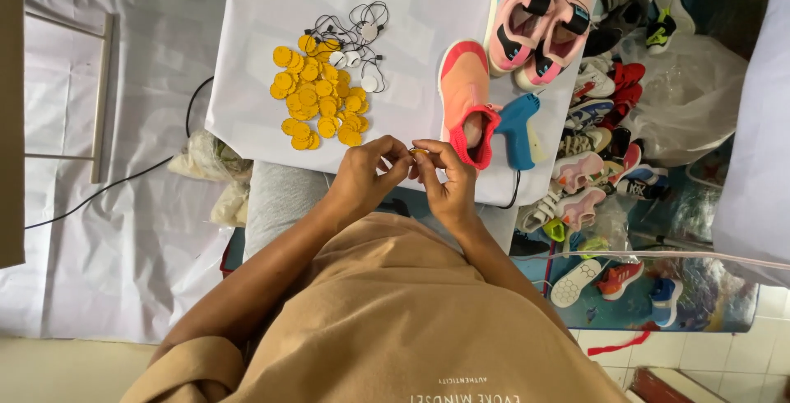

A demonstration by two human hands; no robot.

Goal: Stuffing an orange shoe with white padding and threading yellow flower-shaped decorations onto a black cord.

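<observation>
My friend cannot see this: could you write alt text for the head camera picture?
Two hands, left hand and right hand, pinch a small yellow tag over a white-covered table bearing yellow round tags, a coral slip-on shoe and a blue tagging gun.

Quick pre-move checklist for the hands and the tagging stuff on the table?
1. Small yellow piece pinched between left hand and right hand: ok.
2. Yellow round tags piled within reach: ok.
3. Black-corded fasteners beside the pile: ok.
4. Single coral shoe close to right hand: ok.
5. Blue tagging gun lying unheld: ok.
6. Cord threaded through the pinched piece: cannot tell.
</observation>
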